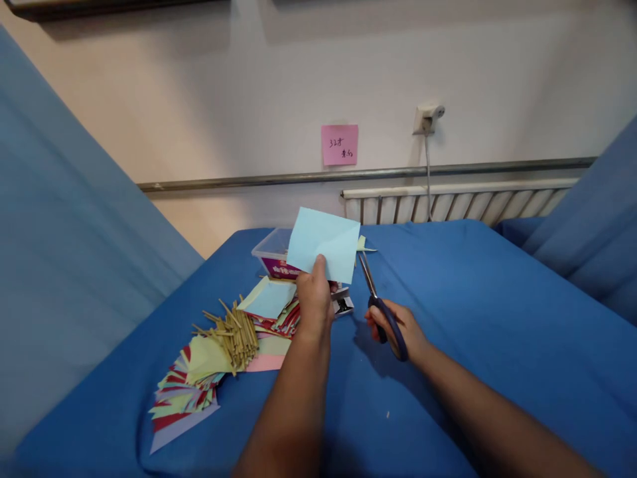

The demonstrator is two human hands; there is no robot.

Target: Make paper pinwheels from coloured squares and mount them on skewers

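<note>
Behind blue paper (323, 238) in the left hand (314, 299) sits a clear box (273, 265), contents mostly hidden, the right hand (409, 326) holding scissors (375, 303)

Just above the metal rail (279, 179), a pink note (340, 145) on the wall (279, 99) bears dark handwriting: the number 32 with one character after it, then a second line that cannot be read with certainty. Below the rail, the clear plastic tub (273, 243) carries a purple label (277, 268), partly covered, its white characters too small to read.
</note>
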